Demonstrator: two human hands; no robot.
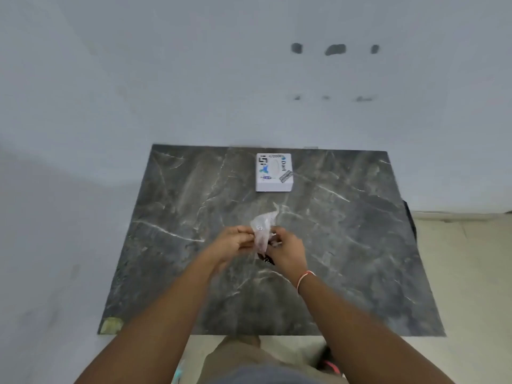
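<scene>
A small clear plastic bag (262,228) hangs above the middle of the dark marble tabletop (194,273). My left hand (232,242) pinches its left edge. My right hand (285,252) grips its right side together with a small dark object (265,259) that shows below the bag; what that object is cannot be told. Both hands sit close together, fingers curled. A white printed box (273,172) lies flat near the table's far edge, well beyond my hands and apart from them.
The table stands against a pale grey wall (194,79) with a few dark marks. A chipped corner (110,325) shows at the table's near left. Beige floor (471,273) lies to the right. My legs and a shoe are below the near edge.
</scene>
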